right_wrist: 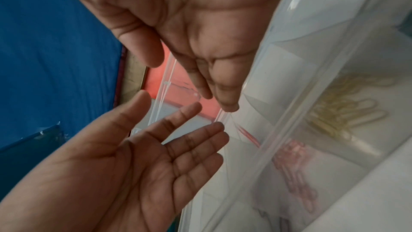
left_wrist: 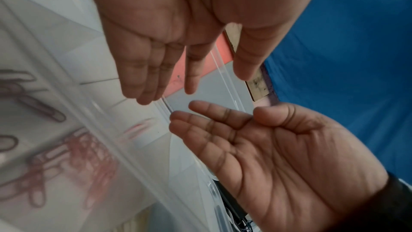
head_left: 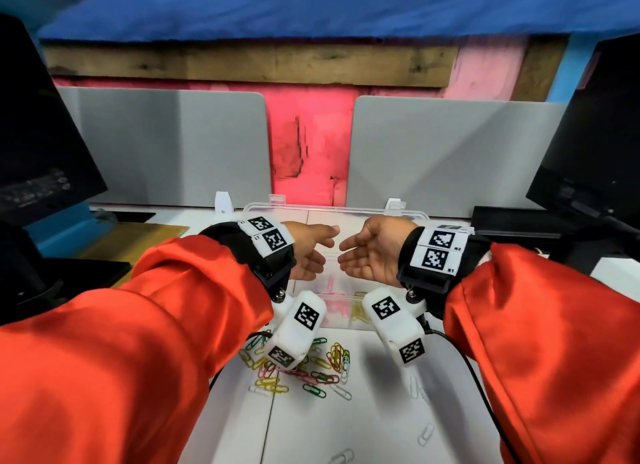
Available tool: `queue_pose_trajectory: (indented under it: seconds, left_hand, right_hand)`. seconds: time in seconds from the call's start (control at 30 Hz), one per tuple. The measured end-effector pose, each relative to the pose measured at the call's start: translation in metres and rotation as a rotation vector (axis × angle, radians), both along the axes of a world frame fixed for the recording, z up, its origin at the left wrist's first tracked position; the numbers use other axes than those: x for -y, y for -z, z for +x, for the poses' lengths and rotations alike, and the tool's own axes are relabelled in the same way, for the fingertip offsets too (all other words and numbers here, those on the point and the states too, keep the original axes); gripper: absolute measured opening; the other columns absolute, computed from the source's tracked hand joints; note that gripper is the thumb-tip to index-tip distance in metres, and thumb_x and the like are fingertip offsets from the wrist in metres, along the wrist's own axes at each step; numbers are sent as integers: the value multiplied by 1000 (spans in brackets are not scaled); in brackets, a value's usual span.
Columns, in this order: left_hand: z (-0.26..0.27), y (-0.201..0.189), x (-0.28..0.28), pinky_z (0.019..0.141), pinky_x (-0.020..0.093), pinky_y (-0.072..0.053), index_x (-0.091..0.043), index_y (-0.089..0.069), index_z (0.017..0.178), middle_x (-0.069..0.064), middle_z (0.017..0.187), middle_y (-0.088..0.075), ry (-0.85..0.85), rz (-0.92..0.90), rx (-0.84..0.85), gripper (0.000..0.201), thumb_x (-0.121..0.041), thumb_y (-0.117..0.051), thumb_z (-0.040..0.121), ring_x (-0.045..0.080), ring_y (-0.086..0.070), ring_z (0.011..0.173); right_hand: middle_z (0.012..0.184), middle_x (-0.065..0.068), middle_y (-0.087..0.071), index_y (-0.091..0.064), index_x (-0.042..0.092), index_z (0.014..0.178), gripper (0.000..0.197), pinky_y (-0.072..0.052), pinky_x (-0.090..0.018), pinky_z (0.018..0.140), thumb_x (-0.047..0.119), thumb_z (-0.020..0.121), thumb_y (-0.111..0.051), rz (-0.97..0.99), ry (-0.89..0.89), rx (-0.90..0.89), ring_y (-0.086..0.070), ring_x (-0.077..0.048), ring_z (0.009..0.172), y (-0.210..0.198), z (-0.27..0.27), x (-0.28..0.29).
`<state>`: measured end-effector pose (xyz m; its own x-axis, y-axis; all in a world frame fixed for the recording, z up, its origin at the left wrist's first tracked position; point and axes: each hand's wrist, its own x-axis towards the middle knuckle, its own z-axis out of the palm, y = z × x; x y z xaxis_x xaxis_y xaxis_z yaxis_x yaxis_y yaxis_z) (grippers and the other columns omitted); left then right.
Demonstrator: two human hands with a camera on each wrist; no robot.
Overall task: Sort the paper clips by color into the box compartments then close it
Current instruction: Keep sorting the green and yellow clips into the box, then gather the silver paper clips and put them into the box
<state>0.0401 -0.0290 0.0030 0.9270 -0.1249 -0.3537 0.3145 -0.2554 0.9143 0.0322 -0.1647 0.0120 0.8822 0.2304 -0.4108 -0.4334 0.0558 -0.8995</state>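
Note:
A clear plastic compartment box lies open on the white table, its lid tilted back. Pink clips fill one compartment and yellow clips the one beside it; the wrist views show the same pink clips and yellow clips. My left hand and right hand hover over the box, palms facing each other, fingers straight, holding nothing. Their fingertips nearly meet by the lid's edge. A mixed pile of coloured clips lies in front of the box, partly hidden by the left wrist camera.
Dark monitors stand at the left and right, with grey partitions behind the box. A few loose white clips lie at the front right. A black cable runs along my right sleeve.

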Motion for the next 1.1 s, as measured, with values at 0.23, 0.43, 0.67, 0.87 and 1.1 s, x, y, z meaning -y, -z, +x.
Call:
queue_pose_trajectory:
  seconds: [0.23, 0.43, 0.67, 0.87, 1.1]
  left_hand:
    - [-27, -6, -14, 58, 23, -46, -15, -54, 79, 3, 74, -54, 88, 162, 199, 12, -17, -60, 89, 15, -53, 60]
    - [-84, 6, -19, 52, 18, -44, -14, -68, 87, 3, 79, -67, 453, 673, 247, 11, -23, -69, 80, 15, -57, 62]
    - [-122, 35, -4, 72, 23, -48, -10, -71, 100, 3, 83, -65, 727, 967, 158, 31, -31, -74, 77, 17, -58, 70]
    - [-126, 46, 9, 35, 3, -32, -11, -66, 101, -2, 64, -54, 874, 998, 154, 28, -25, -74, 79, -3, -43, 27]
    - [-118, 48, 9, 44, 7, -40, -15, -69, 90, -11, 51, -58, 856, 977, 164, 14, -20, -74, 78, -6, -46, 30]
  right_hand:
    - [81, -8, -57, -56, 9, 79, 35, -48, -24, 67, -10, 90, -28, -242, 37, 275, -56, -18, 71, 2, -28, 22]
    - [77, -1, -60, -60, 20, 78, 33, -51, -20, 57, -8, 87, -44, -868, -278, 410, -59, -17, 70, 15, -80, 54]
    - [91, 9, -60, -64, 28, 115, 44, -52, -24, 81, 7, 82, -44, -1412, -519, 383, -57, -14, 76, 42, -117, 60]
    - [101, 8, -56, -60, 30, 122, 46, -46, -21, 87, 7, 83, -54, -1480, -654, 430, -50, -8, 86, 51, -115, 58]
    - [104, -1, -60, -63, 15, 117, 33, -44, -19, 79, 14, 84, -63, -1544, -616, 469, -53, -14, 90, 53, -110, 56]
